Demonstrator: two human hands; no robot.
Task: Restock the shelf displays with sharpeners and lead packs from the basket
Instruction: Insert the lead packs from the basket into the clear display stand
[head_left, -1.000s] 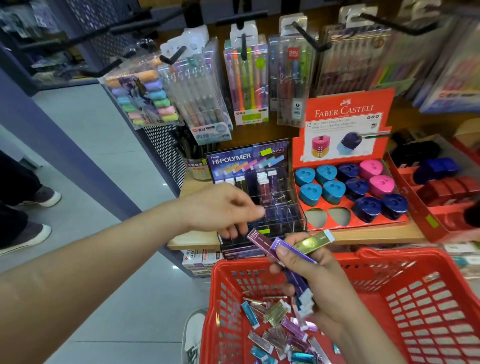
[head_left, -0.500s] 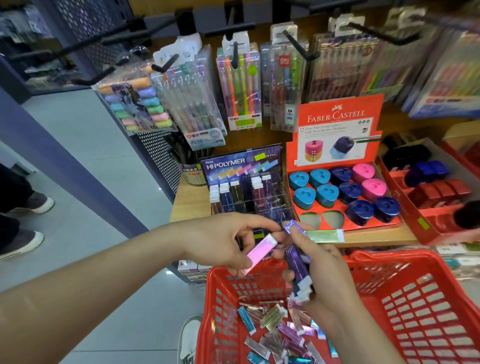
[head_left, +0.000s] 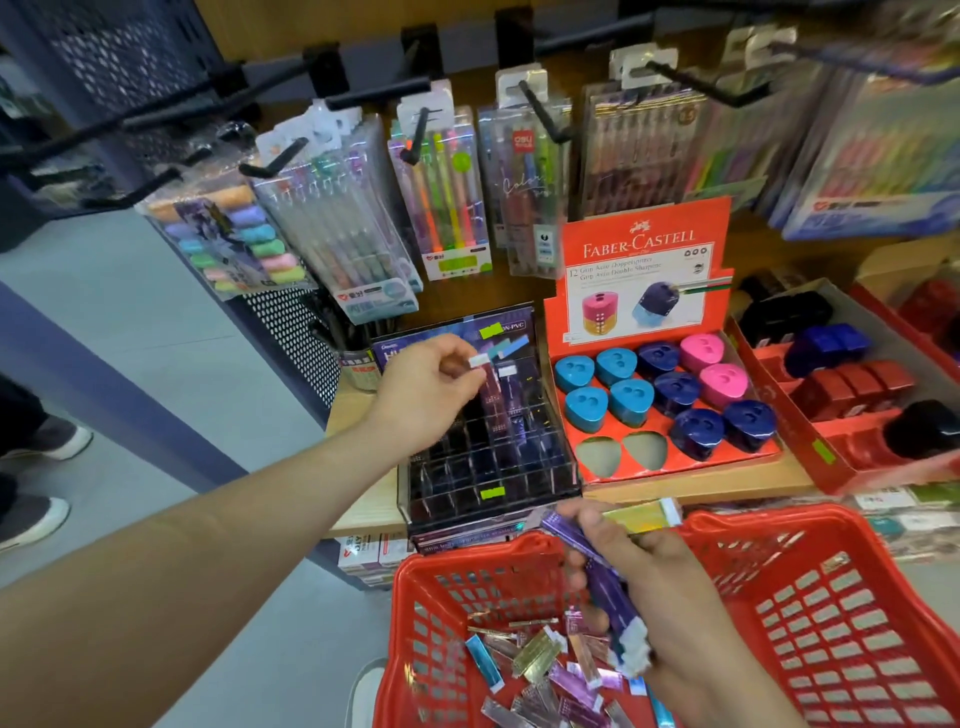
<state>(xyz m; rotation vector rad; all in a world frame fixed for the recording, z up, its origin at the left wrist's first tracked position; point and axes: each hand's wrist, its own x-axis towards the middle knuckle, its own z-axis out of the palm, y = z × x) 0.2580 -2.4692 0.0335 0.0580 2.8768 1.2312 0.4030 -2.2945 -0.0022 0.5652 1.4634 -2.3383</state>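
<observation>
Grey floor (head_left: 130, 291). Wooden shelf (head_left: 701, 486) against wood back wall (head_left: 363, 21). Black hooks (head_left: 379, 93) hold pen packs (head_left: 447, 208). Dark perforated panel (head_left: 291, 322) at left, with a blue-grey band (head_left: 104, 379) nearby. Shoes (head_left: 31, 519) at left edge.

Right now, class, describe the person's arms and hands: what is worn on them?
Nothing worn shows. The left hand and right hand are bare, without gloves; both forearms are bare too, with no sleeve, watch or bracelet in view.
</observation>
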